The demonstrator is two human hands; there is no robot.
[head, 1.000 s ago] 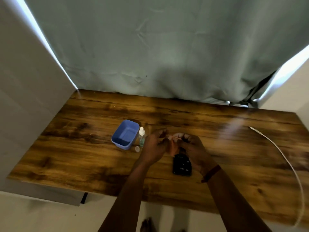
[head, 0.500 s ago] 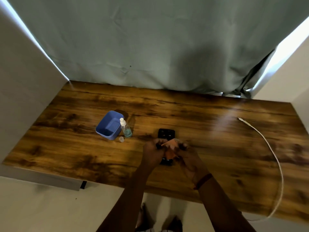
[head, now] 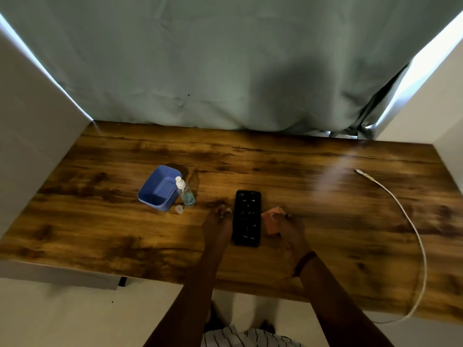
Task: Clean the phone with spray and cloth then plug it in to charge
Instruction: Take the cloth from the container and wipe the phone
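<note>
A black phone (head: 246, 217) lies flat on the wooden table (head: 100, 221), long side pointing away from me, with small droplets on its face. My left hand (head: 218, 226) rests on the table touching the phone's left edge, fingers loosely together and empty. To the phone's right, my right hand (head: 290, 231) holds a small orange cloth (head: 271, 220) against the table. A clear spray bottle (head: 185, 192) with a white nozzle stands left of the phone, its small cap (head: 179, 209) beside it. A white charging cable (head: 411, 226) curves along the right side, plug end (head: 360, 172) at the far right.
A blue plastic tub (head: 157, 187) stands just left of the spray bottle. A grey-green curtain (head: 225, 66) hangs behind the table. White walls close in on both sides. The table's front edge runs just below my forearms.
My hands, which were together over the phone working the orange cloth, have parted. The left now lies beside the phone and the right has carried the cloth to the phone's right.
</note>
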